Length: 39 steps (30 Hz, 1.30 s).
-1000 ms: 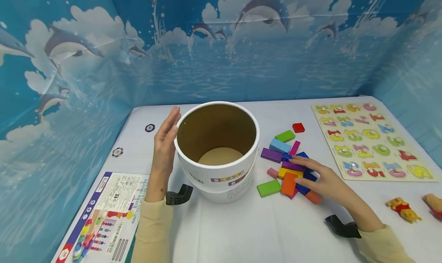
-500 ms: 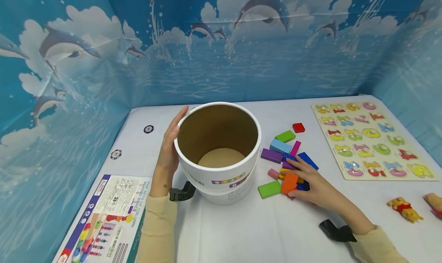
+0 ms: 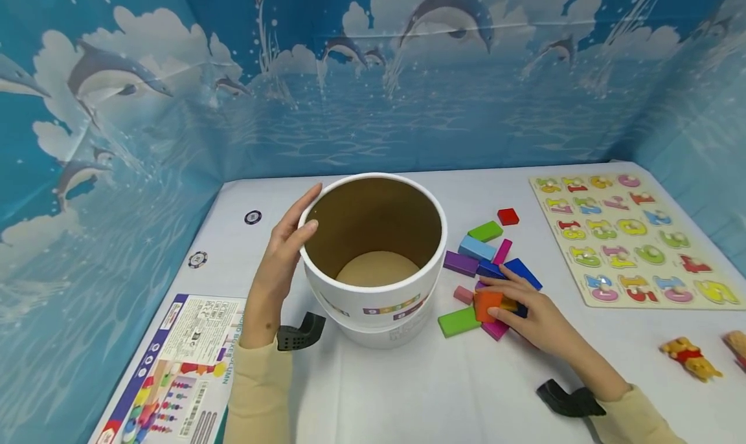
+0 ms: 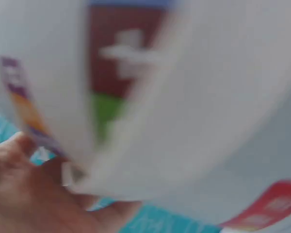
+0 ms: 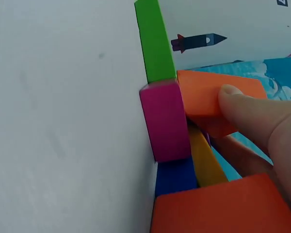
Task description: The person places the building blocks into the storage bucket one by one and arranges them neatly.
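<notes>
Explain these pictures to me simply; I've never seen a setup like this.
There is no machine: a person works barehanded. The wide picture is taken from the head, looking forward and down; the two close ones, from each wrist. The left hand grips a white bucket at its rim. The right hand pinches an orange block among other coloured blocks. Also on the white surface lie a number puzzle board, a printed box, two round chips and a yellow bear figure.
</notes>
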Each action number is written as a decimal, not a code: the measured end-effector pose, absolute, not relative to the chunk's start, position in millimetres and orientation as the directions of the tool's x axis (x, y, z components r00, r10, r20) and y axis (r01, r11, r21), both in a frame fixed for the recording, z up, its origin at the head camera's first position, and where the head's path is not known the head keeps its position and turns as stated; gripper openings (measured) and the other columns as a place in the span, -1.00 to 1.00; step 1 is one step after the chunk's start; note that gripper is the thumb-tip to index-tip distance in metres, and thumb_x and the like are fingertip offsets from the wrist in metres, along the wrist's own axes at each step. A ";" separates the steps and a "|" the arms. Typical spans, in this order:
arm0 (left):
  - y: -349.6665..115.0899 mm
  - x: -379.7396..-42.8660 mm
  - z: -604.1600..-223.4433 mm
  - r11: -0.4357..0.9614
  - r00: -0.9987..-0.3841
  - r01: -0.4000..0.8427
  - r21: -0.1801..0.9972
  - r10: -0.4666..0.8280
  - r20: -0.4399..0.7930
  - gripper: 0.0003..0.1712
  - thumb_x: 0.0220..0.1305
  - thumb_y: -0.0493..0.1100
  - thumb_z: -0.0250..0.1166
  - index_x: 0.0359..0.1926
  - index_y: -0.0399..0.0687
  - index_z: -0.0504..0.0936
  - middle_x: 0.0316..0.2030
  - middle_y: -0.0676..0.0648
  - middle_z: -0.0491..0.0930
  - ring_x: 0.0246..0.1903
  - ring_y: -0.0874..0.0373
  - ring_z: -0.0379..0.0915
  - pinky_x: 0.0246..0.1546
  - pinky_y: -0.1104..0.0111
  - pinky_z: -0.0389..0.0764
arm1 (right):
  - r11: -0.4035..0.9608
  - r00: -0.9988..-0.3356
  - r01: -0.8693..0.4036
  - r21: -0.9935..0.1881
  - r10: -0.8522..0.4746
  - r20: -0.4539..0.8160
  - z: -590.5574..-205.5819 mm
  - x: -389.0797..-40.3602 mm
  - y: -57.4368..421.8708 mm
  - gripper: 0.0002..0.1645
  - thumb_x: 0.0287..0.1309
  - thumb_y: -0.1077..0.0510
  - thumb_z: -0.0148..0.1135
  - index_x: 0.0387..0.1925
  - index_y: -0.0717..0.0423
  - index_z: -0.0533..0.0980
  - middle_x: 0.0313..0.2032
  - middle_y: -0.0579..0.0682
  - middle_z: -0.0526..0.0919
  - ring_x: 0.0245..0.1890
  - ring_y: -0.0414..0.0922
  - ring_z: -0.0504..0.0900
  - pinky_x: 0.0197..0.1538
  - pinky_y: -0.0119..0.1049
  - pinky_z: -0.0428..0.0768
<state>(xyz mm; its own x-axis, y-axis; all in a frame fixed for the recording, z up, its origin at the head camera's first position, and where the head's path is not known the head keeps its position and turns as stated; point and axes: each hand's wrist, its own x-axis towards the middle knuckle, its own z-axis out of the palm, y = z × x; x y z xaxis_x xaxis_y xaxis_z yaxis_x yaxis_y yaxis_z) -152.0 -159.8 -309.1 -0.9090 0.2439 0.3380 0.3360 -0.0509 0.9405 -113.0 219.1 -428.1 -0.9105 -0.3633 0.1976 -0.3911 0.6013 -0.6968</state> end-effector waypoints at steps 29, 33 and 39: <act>-159.8 -138.0 -297.1 0.088 -0.907 0.333 0.939 0.302 0.294 -0.31 0.14 -0.19 0.12 0.31 0.12 0.13 0.27 0.12 0.09 0.20 0.01 0.10 -0.07 -0.02 0.38 | 0.293 -0.812 -0.498 -0.816 -0.488 0.320 -227.8 -151.1 137.9 -0.53 0.10 0.28 0.12 0.10 0.09 0.39 -0.02 0.04 0.45 -0.13 -0.11 0.57 -0.22 -0.33 0.56; -160.1 -138.2 -297.0 0.084 -0.906 0.334 0.939 0.303 0.295 -0.31 0.15 -0.17 0.12 0.31 0.12 0.14 0.27 0.12 0.09 0.21 0.09 0.08 -0.05 -0.01 0.37 | 0.334 -0.710 -0.481 -0.811 -0.690 0.137 -226.9 -184.8 99.9 -0.53 0.09 0.21 0.14 0.09 0.12 0.39 -0.08 0.07 0.50 -0.16 -0.06 0.58 -0.17 -0.24 0.56; -160.2 -137.6 -295.6 0.088 -0.911 0.321 0.943 0.302 0.282 -0.33 0.16 -0.18 0.12 0.30 0.09 0.15 0.27 0.09 0.11 0.20 0.07 0.09 -0.04 0.00 0.38 | 0.417 -0.551 -0.508 -0.754 -0.830 -0.087 -233.6 -208.8 71.2 -0.55 0.07 0.28 0.16 0.05 0.11 0.41 -0.08 0.02 0.53 -0.12 -0.10 0.54 -0.12 -0.27 0.53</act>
<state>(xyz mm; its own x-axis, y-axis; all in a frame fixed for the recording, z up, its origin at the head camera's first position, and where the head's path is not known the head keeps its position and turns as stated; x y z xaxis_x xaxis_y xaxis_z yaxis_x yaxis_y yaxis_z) -137.6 -160.2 -295.6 -0.9105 0.3021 0.2822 0.3214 0.0877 0.9429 -208.8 71.2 -233.6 -0.5510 -0.8299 -0.0874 -0.5080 0.4166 -0.7539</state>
